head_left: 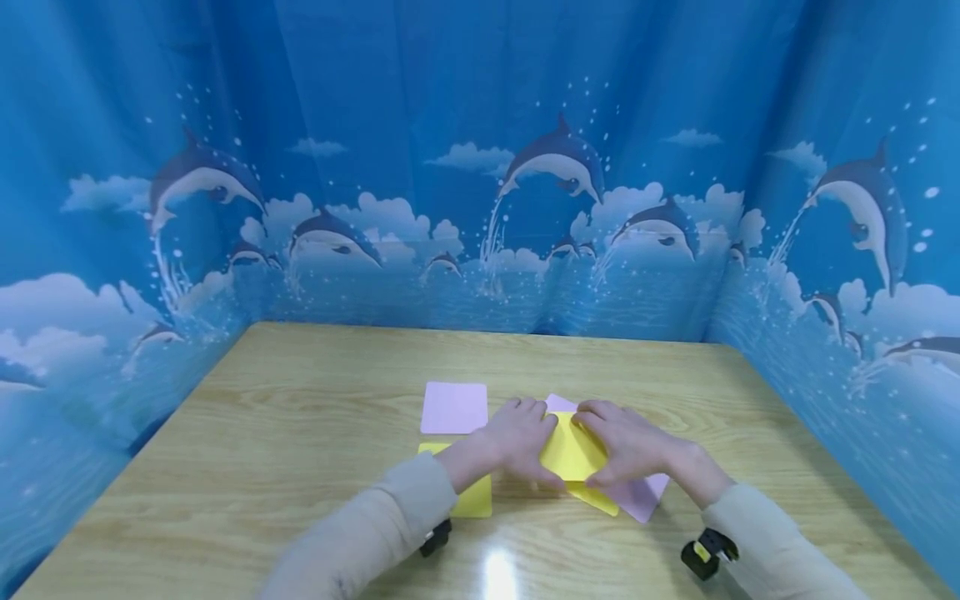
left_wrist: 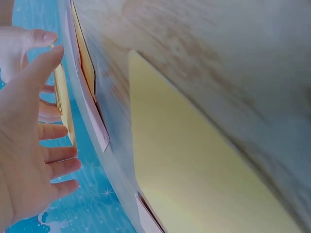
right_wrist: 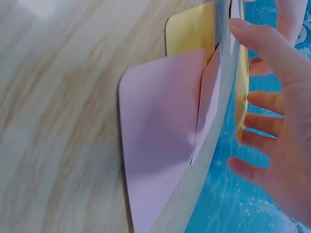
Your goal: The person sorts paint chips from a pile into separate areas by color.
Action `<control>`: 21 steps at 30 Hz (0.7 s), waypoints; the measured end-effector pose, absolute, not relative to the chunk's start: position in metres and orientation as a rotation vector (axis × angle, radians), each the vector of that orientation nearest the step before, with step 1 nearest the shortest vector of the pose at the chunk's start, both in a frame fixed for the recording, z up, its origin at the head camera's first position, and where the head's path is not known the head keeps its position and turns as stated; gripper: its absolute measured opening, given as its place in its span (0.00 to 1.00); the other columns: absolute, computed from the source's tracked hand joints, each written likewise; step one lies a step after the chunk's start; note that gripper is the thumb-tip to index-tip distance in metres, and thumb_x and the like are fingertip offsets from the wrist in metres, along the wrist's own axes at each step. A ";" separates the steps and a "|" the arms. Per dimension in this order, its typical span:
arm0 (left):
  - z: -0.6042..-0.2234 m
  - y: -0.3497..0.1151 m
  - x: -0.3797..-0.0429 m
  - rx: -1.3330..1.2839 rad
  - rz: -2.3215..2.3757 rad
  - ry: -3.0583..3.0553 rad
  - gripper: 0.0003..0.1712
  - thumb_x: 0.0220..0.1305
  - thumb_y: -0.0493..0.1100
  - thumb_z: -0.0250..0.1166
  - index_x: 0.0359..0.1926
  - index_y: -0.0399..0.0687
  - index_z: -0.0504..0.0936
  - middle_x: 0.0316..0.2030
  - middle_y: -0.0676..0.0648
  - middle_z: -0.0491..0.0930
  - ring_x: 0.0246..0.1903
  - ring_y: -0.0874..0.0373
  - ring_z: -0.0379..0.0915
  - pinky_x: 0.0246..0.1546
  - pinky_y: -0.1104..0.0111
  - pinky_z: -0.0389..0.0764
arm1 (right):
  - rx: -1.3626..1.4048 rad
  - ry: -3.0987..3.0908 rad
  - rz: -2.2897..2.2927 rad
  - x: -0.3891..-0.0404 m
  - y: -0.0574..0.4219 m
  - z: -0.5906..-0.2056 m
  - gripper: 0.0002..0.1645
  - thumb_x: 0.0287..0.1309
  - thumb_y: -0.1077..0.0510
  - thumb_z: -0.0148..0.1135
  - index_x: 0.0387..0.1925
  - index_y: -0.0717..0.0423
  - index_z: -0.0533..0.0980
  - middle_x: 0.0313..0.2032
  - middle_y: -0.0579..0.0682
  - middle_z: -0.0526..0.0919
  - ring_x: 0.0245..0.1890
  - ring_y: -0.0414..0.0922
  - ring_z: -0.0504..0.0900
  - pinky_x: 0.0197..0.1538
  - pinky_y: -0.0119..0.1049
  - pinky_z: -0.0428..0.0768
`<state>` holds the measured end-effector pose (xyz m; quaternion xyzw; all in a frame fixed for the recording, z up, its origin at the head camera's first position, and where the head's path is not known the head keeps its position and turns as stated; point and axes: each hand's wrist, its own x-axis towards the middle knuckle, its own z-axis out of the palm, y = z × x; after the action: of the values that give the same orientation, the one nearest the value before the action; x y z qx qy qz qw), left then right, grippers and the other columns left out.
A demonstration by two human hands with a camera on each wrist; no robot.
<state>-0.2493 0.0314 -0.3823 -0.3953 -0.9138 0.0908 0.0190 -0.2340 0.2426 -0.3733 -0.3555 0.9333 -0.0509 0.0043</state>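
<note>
Both hands hold a yellow square card (head_left: pixel 573 450) raised above the table. My left hand (head_left: pixel 521 446) has its fingertips at the card's left edge, and my right hand (head_left: pixel 626 442) at its right edge, with the thumbs near the lower corners. In the left wrist view, the held card (left_wrist: pixel 62 92) appears nearly edge-on between the two hands. Below it a pink card (head_left: pixel 645 497) lies turned at an angle, overlapping another yellow piece (head_left: pixel 596 500). In the right wrist view, part of the pink (right_wrist: pixel 160 111) material rises off the table.
A flat pink card (head_left: pixel 453 408) lies left of the hands, farther back. Nearer, a yellow card (head_left: pixel 477 500) lies partly under my left forearm. The wooden table (head_left: pixel 322 400) is bordered by a blue dolphin-print curtain (head_left: pixel 465 108) at the back and sides.
</note>
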 end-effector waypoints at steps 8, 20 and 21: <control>-0.383 0.011 -0.248 -1.213 0.224 -2.811 0.51 0.44 0.81 0.54 0.57 0.47 0.71 0.48 0.48 0.71 0.49 0.56 0.66 0.55 0.62 0.67 | -1.168 2.932 -0.138 -0.236 0.225 -0.376 0.47 0.36 0.38 0.72 0.55 0.61 0.69 0.56 0.58 0.70 0.55 0.54 0.70 0.52 0.54 0.72; -0.387 -0.034 -0.242 -1.272 0.147 -2.694 0.48 0.44 0.80 0.55 0.47 0.42 0.75 0.38 0.49 0.70 0.36 0.58 0.63 0.43 0.68 0.69 | -1.287 2.861 -0.216 -0.234 0.197 -0.380 0.51 0.36 0.35 0.69 0.58 0.60 0.67 0.58 0.58 0.67 0.56 0.52 0.69 0.55 0.49 0.71; -0.387 -0.037 -0.242 -1.270 0.146 -2.690 0.48 0.44 0.79 0.55 0.47 0.42 0.75 0.38 0.49 0.70 0.36 0.58 0.63 0.42 0.68 0.69 | -1.293 2.857 -0.215 -0.235 0.195 -0.380 0.51 0.36 0.35 0.69 0.58 0.60 0.67 0.58 0.58 0.67 0.56 0.52 0.69 0.56 0.49 0.71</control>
<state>-0.2415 -0.0369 -0.3870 -0.4249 -0.9002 0.0488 0.0816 -0.2347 0.1948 -0.3798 -0.4113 0.9089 -0.0683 -0.0008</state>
